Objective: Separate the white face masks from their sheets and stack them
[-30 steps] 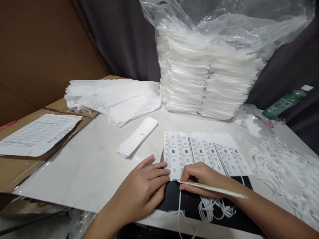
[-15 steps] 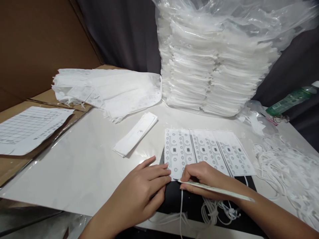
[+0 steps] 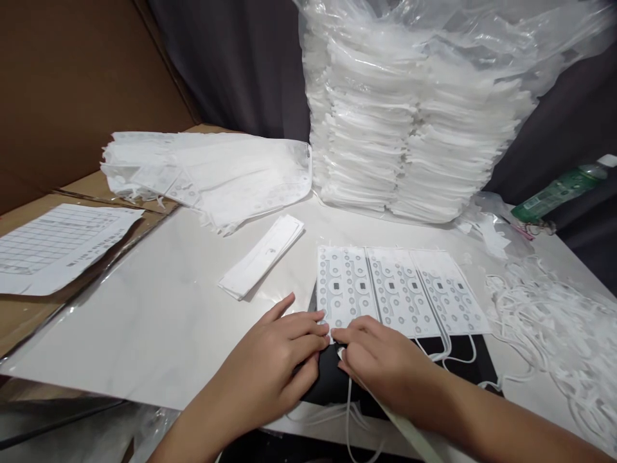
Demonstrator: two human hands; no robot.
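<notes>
A white printed sheet set (image 3: 395,283), in panels with grey circles and small dark squares, lies on a black mat (image 3: 470,363). My left hand (image 3: 279,354) rests with its fingers stretched out, the tips touching the near left corner of the printed panel. My right hand (image 3: 380,357) is closed around a long, pale, flat strip-like tool (image 3: 409,434), whose kind I cannot make out. Its index fingertip presses at the panel's lower edge, close to my left fingertips. White cords (image 3: 349,411) hang below the panels; the tool's working end is mostly hidden.
Behind stands a clear plastic bag (image 3: 414,128) of stacked white pieces. To the left are a white fabric pile (image 3: 216,170), folded white strips (image 3: 263,257) and a ruled paper (image 3: 62,244). Tangled white cords (image 3: 554,328) and a green bottle (image 3: 559,193) are on the right.
My right hand has turned over, and the pale tool now points down toward me instead of right. Its index finger has come onto the panel's edge. My left hand has hardly moved.
</notes>
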